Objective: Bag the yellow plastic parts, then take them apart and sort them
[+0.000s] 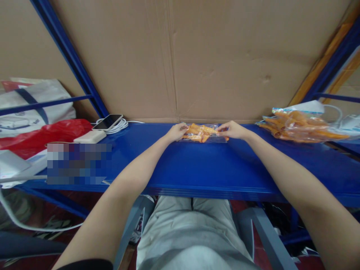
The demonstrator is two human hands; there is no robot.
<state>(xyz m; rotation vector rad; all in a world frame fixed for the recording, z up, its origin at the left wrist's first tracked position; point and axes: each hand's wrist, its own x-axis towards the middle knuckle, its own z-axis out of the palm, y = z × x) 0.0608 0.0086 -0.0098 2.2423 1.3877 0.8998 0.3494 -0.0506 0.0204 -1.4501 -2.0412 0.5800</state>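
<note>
Head view: a small clear bag of orange pieces [203, 133] is lain on the blue counter [197, 168], pinched at its ends between the left hand [176, 132] and right hand [233, 130]; fingertip contact appears likely, though blurred.

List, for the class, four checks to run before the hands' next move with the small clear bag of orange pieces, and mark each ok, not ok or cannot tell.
1. Left hand grips the small bag at its left end: ok.
2. Right hand grips its right end: ok.
3. Bag rests on the blue shelf: ok.
4. Bag sealed: cannot tell.
5. Large bag of orange pieces lies apart, to the right: ok.
6. Phone lies apart, to the left: ok.
</note>
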